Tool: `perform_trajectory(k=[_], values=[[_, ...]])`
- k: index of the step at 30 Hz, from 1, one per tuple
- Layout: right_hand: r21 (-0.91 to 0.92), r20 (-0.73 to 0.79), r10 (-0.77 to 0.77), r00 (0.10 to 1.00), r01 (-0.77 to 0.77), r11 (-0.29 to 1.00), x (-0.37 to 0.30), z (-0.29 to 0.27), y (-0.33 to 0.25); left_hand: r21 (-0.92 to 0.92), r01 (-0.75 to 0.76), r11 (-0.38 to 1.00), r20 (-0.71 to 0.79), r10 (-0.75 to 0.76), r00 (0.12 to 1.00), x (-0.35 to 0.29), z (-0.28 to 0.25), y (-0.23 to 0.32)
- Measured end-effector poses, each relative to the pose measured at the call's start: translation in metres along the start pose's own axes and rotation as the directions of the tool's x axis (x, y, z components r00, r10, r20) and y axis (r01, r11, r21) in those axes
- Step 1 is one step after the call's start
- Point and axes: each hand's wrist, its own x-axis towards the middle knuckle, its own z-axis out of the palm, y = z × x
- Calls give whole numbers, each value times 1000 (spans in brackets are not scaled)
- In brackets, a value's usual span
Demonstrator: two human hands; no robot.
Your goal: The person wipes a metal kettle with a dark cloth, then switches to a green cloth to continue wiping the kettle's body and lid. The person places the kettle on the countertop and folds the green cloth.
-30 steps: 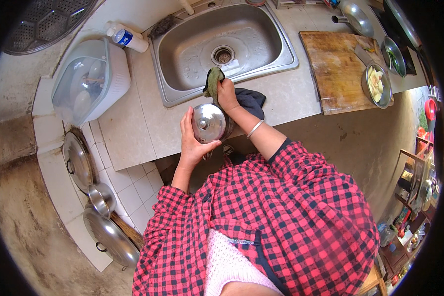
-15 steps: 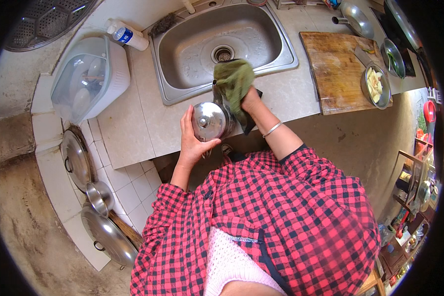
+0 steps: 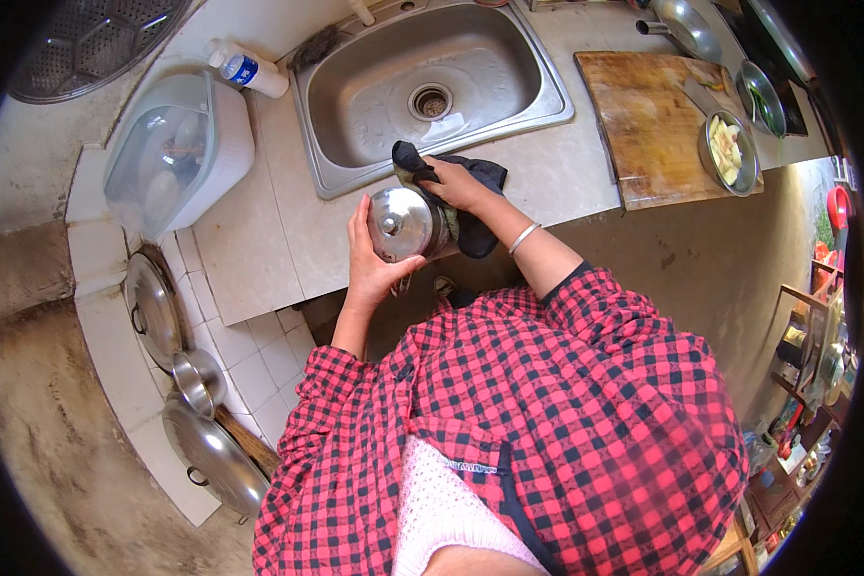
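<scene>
A shiny metal kettle (image 3: 399, 213) with a knobbed lid is held at the near edge of the counter, in front of the sink (image 3: 319, 171). My left hand (image 3: 372, 259) is closed round its left and near side, the thumb lying along the near edge. On the other side my right hand (image 3: 453, 184) grips a dark, partly green cloth (image 3: 478, 234) and presses it against the kettle's far right side. One end of the cloth bunches up over the spout area, so the spout is hidden. The rest drapes below my wrist.
A wooden cutting board (image 3: 643, 115) lies to the right, with a cleaver (image 3: 703, 100) and a metal bowl (image 3: 730, 190) of pale cut pieces. A lidded plastic box (image 3: 223, 144) and a bottle (image 3: 259, 77) stand left of the sink. Pot lids (image 3: 211, 451) lean against the left wall.
My right hand has moved nearer and slightly left with the cloth, from beside the spout to the kettle's side. The cloth's dark face now shows. My left hand keeps its hold.
</scene>
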Motion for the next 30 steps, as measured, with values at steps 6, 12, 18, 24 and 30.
perform_trajectory(k=[6,12,18,24,30], values=[[-127,-288,40,957,-79,989,-19,-16,-7,14,-9,1000,0,9,1000,0,-1,-3],[943,-191,451,872,36,330,-34,-63,-19,-13,16,1000,2,-16,1000,0,0,-3],[805,-116,311,943,-94,585,-51,-57,-30,-57,2,998,-12,-2,1000,2,4,-9],[-101,-30,-15,999,12,995,-43,20,-6,-63,18,998,-17,-19,1000,2,8,-18],[-88,-201,-115,973,99,991,-53,19,-11,-3,23,1000,-14,-23,1000,-1,8,-20]])
